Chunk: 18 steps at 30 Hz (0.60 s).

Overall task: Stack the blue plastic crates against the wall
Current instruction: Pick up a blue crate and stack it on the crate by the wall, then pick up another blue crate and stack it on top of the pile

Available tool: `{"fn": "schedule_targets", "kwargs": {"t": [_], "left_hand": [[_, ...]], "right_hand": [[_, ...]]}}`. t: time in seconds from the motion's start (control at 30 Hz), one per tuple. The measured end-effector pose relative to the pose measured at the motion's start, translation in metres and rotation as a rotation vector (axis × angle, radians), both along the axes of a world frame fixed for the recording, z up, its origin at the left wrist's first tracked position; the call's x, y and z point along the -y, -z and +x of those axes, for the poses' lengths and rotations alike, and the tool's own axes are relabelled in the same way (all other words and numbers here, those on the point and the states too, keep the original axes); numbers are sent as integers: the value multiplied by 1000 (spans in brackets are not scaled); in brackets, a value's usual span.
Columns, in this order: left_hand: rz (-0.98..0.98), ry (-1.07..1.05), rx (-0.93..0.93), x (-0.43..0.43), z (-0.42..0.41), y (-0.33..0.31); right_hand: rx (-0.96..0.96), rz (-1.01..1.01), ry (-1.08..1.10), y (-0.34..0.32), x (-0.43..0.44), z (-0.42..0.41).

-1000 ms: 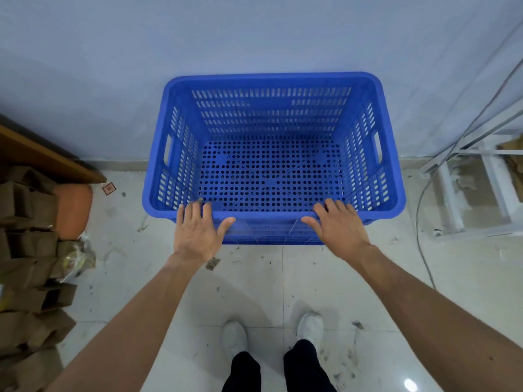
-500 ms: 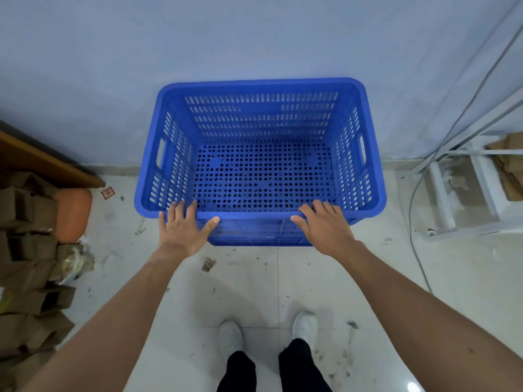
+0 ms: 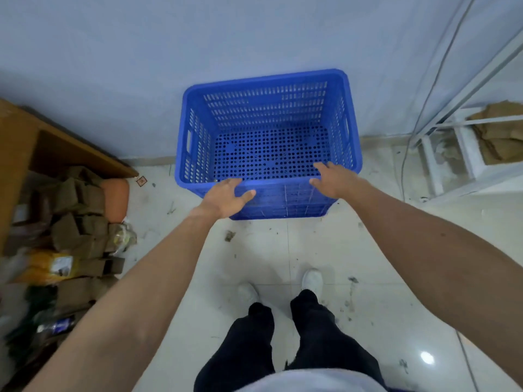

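A blue plastic crate (image 3: 195,154) with perforated walls and floor stands empty on the tiled floor, its far side against the pale wall. My left hand (image 3: 226,198) lies flat against the left part of the crate's near rim, fingers spread and thumb out. My right hand (image 3: 332,178) rests on the right part of the same rim with its fingers spread over the edge. Neither hand curls around anything. No other crate is in view.
A wooden board (image 3: 19,142) and a heap of brown cardboard pieces (image 3: 76,222) crowd the floor on the left. A white metal frame (image 3: 441,154) with a hanging cable (image 3: 424,108) stands at the right. My feet (image 3: 311,280) are on the tiles behind the crate.
The crate now sits farther from me and smaller in view, close against the wall. Both hands stay at its near rim, and more of my arms and legs shows.
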<state>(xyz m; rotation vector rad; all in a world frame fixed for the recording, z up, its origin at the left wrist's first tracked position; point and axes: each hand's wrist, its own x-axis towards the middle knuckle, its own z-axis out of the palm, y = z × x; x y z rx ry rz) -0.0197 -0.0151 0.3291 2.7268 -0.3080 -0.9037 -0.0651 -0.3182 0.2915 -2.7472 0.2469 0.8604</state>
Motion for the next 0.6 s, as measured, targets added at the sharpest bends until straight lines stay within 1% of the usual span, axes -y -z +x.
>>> {"fn": "schedule_targets", "kwargs": {"t": [0.1,0.3,0.47,0.6], "left_hand": [[-35,-47,-10,12,-6,-38],[-113,-9,6,17,-11,-91],[-183,134,-1,14,-25,-117],[-226,264,11,8,-58,-128]], "right_hand": [[32,22,32,-33,0,-15],[110,39,95,-93,-21,-54],[183,29,218,-131,-48,-106],[227,-22,359,-154,-74,-162]]}}
